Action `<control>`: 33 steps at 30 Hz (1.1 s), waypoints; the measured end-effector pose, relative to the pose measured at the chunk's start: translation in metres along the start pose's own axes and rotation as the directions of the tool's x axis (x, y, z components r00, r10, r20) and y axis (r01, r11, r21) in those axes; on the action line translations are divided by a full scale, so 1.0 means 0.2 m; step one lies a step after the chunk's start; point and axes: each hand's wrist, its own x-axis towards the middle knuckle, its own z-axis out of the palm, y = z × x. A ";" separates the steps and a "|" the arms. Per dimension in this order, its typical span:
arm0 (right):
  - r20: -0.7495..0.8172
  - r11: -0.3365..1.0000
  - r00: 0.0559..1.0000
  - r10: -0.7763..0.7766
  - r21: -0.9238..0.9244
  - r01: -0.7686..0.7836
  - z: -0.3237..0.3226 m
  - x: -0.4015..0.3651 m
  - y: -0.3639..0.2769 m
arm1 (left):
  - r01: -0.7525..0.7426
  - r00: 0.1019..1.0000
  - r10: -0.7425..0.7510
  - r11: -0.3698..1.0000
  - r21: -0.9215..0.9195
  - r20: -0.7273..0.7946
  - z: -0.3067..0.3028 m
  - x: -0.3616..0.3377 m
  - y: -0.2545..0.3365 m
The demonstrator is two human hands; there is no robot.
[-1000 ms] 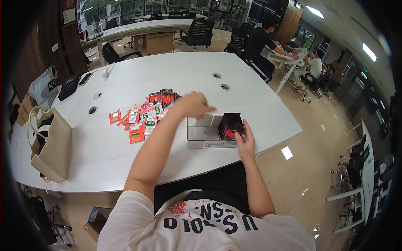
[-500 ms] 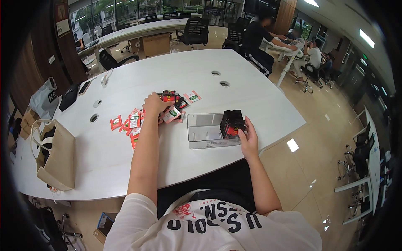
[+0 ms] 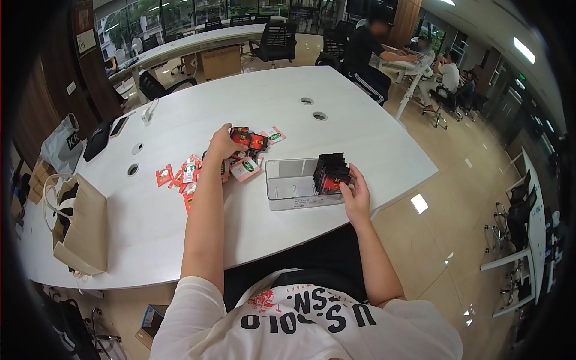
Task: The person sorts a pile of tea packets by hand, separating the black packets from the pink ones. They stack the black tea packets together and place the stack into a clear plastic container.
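Note:
My left hand [image 3: 222, 146] is at the left side of a loose pile, with its fingers and thumb closed around black-and-red sachets [image 3: 240, 137]. Another black-and-red sachet [image 3: 258, 142] lies just right of them. Pink-and-white sachets with a green label [image 3: 244, 168] lie below the hand, and more red-and-pink sachets [image 3: 191, 170] are scattered to its left. My right hand [image 3: 358, 197] grips the right end of a clear plastic box [image 3: 290, 204], its thumb against a standing stack of black sachets [image 3: 330, 174] inside. The left part of the box holds no sachets.
The white table [image 3: 240, 231] has round cable holes [image 3: 320, 116]. A beige tote bag [image 3: 90, 231] stands at the left edge, near a grey bag [image 3: 62, 147], a black pouch [image 3: 98, 141] and a phone [image 3: 119, 126]. People sit at desks in the back right.
My left hand has shifted slightly at the pile, and the black-and-red sachets beside it have moved and show more of their faces. My right hand stays at the box.

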 end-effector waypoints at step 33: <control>0.006 1.000 1.000 0.020 -0.006 -0.020 -0.01 0.01 0.04 | -0.111 0.928 0.311 0.754 -0.648 0.203 -0.22 -0.05 0.32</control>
